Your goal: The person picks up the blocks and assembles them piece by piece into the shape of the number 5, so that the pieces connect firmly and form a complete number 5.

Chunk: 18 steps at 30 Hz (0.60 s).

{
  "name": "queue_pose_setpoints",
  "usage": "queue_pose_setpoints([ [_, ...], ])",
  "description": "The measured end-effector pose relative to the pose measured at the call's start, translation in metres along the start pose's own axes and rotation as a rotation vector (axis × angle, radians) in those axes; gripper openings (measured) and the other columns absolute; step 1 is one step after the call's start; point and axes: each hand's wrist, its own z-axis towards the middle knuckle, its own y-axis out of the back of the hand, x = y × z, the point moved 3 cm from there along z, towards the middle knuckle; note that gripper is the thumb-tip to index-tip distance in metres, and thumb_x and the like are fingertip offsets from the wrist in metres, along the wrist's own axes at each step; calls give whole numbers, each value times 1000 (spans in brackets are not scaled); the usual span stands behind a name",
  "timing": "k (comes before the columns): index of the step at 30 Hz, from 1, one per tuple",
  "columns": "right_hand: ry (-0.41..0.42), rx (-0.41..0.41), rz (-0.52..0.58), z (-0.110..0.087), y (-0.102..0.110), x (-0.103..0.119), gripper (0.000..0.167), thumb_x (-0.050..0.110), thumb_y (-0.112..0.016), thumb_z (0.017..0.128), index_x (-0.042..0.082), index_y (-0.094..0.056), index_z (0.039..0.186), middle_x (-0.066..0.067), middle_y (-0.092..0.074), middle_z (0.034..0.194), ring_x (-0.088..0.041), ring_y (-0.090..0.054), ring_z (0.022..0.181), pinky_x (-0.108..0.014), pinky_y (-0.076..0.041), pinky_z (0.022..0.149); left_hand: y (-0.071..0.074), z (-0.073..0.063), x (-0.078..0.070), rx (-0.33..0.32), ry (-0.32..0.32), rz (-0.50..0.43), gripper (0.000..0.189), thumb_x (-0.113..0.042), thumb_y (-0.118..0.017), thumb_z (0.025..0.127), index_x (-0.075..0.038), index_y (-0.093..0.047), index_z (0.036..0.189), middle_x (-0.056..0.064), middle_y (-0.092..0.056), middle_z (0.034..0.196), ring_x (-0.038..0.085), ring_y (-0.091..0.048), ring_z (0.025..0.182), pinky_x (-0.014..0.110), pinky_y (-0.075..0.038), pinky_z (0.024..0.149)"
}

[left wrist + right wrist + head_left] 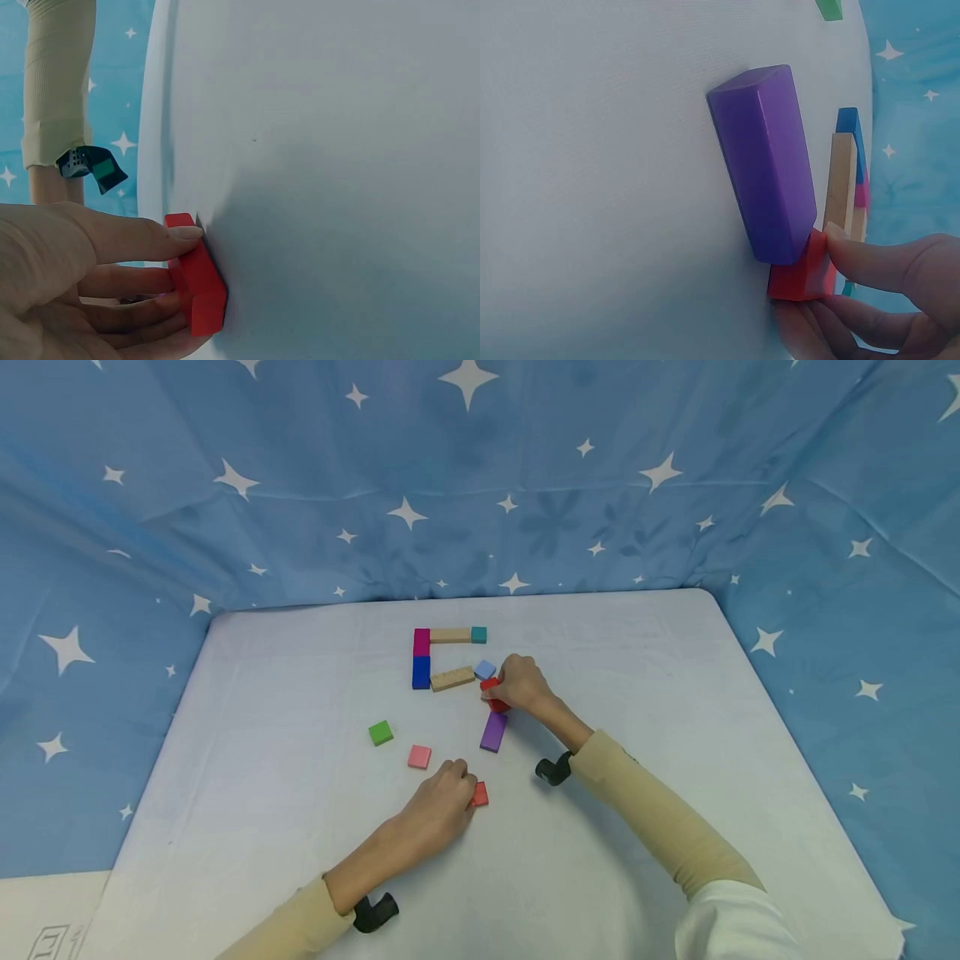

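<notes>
My right hand [522, 683] pinches a red block [799, 277] between thumb and fingers, low over the white table. The near end of the red block meets the end of a purple block [769, 169] in the right wrist view. A light blue block [485, 670] lies just beyond that hand. Closer to the body, my left hand [441, 803] grips another red block [199, 285], with the thumb on one side and fingers on the other. Part of this block is hidden behind the left hand in the head view.
A pink block [419, 757] and a green block [381, 732] lie left of the hands. Farther back, magenta [422, 642], dark blue [422, 672], two wooden [452, 678] and teal blocks [478, 635] form an angular outline. Starry blue cloth [465, 485] hangs behind the table [247, 718].
</notes>
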Motion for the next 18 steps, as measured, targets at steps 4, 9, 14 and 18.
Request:
queue_pose_setpoints([
  [4,9,-6,0,-2,2,1,40,28,-82,88,-6,-72,105,-17,-72,97,-21,-61,81,-27,-52,67,3,4,2,4,9,-19,21,-2,-80,86,5,-74,104,13,-65,96,20,-59,85,26,-56,71],
  [9,3,-1,-1,-2,2,2,40,28,-82,89,-6,-71,106,-17,-71,97,-21,-61,81,-26,-51,67,7,8,3,11,15,-11,21,-4,-80,87,5,-75,106,13,-66,98,20,-59,86,26,-56,71],
  [14,-2,-4,-5,-2,2,2,40,28,-82,89,-6,-71,106,-17,-71,98,-22,-61,82,-28,-52,69,11,12,6,10,25,-15,23,-3,-80,87,6,-74,107,15,-66,100,22,-59,87,29,-57,74],
  [18,-2,-4,-3,-2,1,1,39,28,-82,89,-6,-72,106,-17,-72,98,-22,-61,83,-29,-54,70,16,15,9,14,47,-40,24,-2,-79,88,6,-73,109,15,-66,102,22,-59,89,30,-58,78],
])
